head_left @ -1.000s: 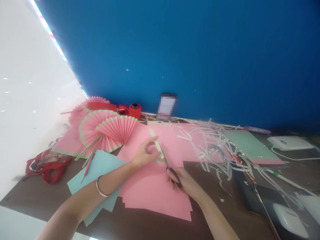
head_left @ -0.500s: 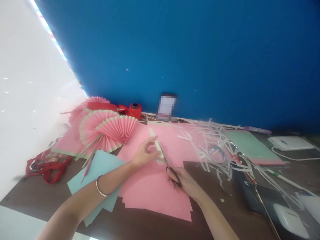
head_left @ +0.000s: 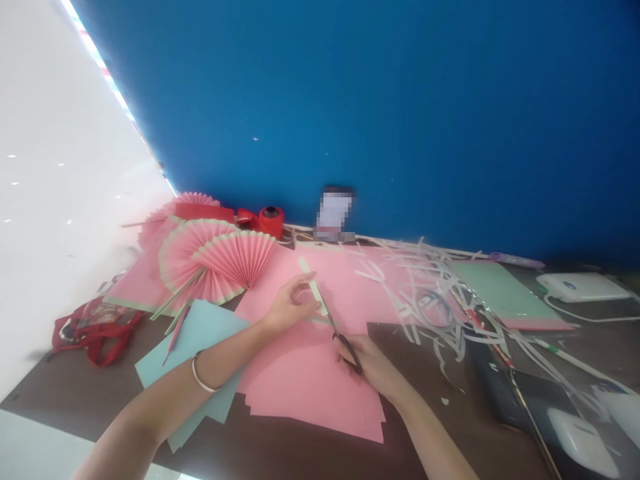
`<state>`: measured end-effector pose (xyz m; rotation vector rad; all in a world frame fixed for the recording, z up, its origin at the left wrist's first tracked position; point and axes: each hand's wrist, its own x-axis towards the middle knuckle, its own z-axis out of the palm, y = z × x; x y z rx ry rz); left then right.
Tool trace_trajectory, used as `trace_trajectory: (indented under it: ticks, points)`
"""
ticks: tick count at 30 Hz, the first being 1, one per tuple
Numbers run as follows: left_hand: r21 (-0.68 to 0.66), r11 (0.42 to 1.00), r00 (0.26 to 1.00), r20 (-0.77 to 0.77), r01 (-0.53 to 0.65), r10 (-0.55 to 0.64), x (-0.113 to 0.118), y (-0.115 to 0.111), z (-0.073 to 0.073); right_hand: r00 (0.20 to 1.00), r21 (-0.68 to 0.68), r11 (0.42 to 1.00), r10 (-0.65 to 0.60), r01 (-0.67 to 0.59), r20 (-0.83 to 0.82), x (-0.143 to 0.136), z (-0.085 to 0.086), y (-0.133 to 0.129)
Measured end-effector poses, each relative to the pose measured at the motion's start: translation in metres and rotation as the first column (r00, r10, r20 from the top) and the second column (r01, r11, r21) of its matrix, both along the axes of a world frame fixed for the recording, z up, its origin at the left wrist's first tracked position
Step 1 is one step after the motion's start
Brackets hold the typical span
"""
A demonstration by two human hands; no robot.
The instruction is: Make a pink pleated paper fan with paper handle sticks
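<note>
My left hand (head_left: 291, 303) holds a narrow pale green paper strip (head_left: 314, 288) between thumb and fingers, over pink sheets (head_left: 310, 383). My right hand (head_left: 363, 360) is closed on the handles of dark scissors (head_left: 334, 325). The blades point up and to the left, beside the lower end of the strip; whether they touch it cannot be made out. Pink pleated paper fans (head_left: 235, 257) with green edges lie left of my hands. Light blue sheets (head_left: 200, 327) are under my left forearm.
White paper strips (head_left: 425, 300) lie tangled at the right, beside green sheets (head_left: 500, 287) and a dark phone (head_left: 530, 400). A red tape roll (head_left: 271, 222) and a propped phone (head_left: 333, 213) stand near the blue wall. A red strap (head_left: 105, 340) is far left.
The scissors look slightly more closed than before. Both hands and the strip are in nearly the same place.
</note>
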<state>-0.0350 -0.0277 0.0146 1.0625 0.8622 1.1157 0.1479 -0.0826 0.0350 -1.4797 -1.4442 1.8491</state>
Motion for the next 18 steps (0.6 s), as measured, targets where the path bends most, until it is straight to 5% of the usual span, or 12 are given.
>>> trace_trajectory:
  ticks: [18]
  points:
    - [0.050, 0.998, 0.998, -0.036, -0.050, 0.051, 0.0008, -0.0011, 0.0003, 0.999, 0.004, 0.999, -0.042, 0.042, 0.013, -0.0029, 0.0021, -0.0003]
